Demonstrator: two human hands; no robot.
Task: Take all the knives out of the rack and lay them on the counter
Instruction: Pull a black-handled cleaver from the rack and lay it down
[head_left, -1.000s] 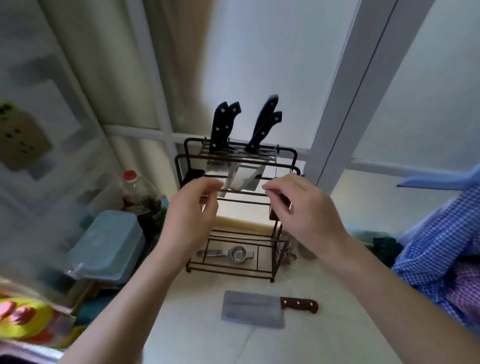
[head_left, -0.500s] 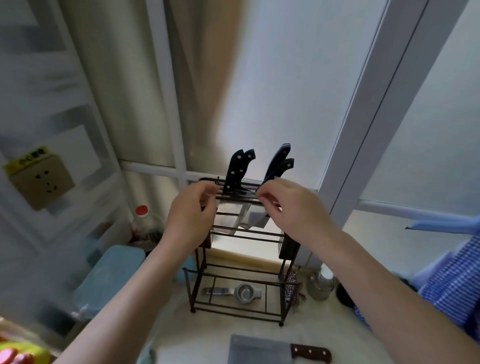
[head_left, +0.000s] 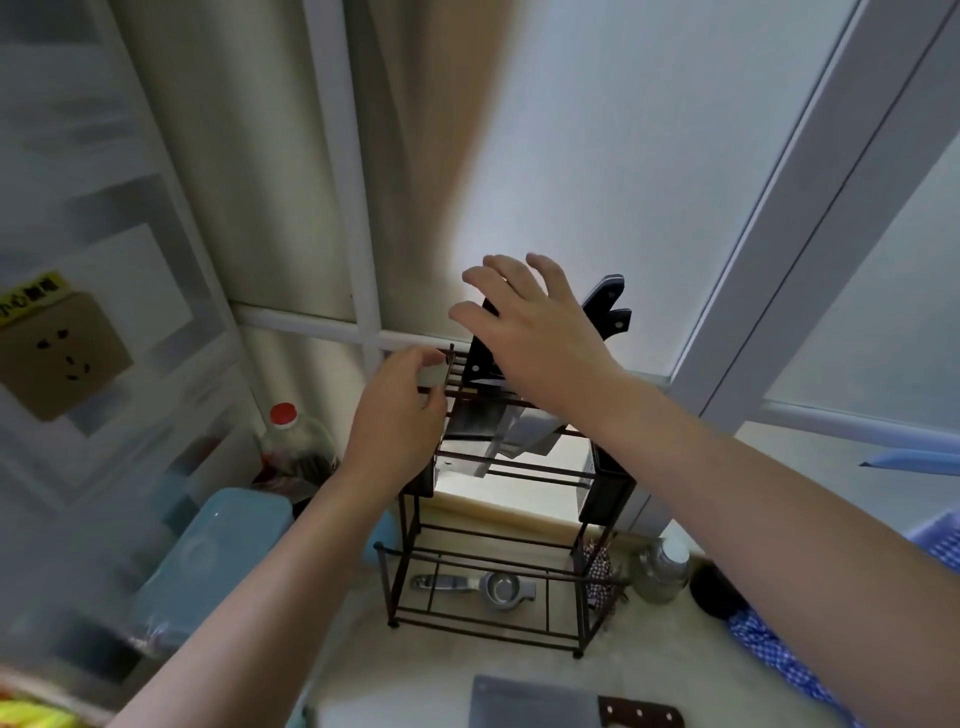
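Observation:
A dark wire rack (head_left: 410, 571) stands on the pale counter (head_left: 363, 691) against the window. Black-handled knives (head_left: 610, 312) stick up from its top slots, their steel blades (head_left: 519, 434) hanging below the top rail. My right hand (head_left: 535, 327) hovers spread over the left pair of handles, fingers apart, partly hiding them. My left hand (head_left: 402, 410) pinches the rack's top left corner. A cleaver (head_left: 540, 704) with a brown riveted handle lies flat on the counter in front of the rack.
A metal squeezer (head_left: 493, 587) lies on the rack's bottom shelf. Left of the rack stand a red-capped bottle (head_left: 293, 441) and a light blue lidded box (head_left: 208, 561). A small jar (head_left: 662, 569) and blue checked cloth (head_left: 779, 660) are on the right.
My right hand has lifted off the rack's top rail and opened over the knife handles. My left hand stays at the rack's left corner. The view has tilted upward.

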